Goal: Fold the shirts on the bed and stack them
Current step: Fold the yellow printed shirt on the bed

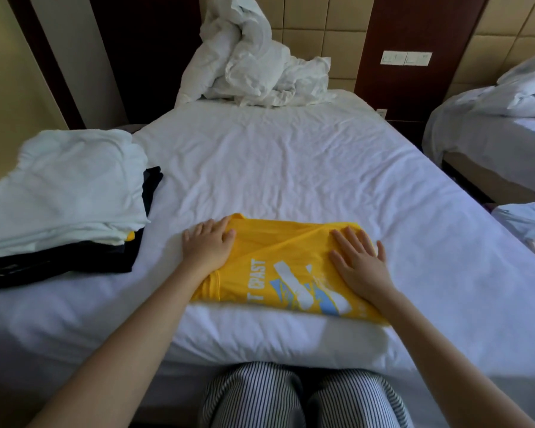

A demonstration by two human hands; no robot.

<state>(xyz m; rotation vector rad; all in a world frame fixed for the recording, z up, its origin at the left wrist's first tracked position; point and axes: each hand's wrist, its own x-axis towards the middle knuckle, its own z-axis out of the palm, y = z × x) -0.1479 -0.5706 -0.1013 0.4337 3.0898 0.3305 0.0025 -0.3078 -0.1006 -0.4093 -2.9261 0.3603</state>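
Left hand (209, 242) and right hand (357, 257) press straight fingers flat on either end of the yellow shirt (275, 257), lying crosswise on the bed (291, 165), the stack (59, 196) nearest the left.

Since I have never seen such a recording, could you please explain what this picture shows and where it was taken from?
There is no machine: a person wears one camera on the head, looking down at their bare hands. On the white bed lies a partly folded yellow shirt. The left hand and right hand rest open on it; neither has a grip on anything. To the left sits a stack of folded shirts, white over dark. A crumpled duvet lies at the far end.
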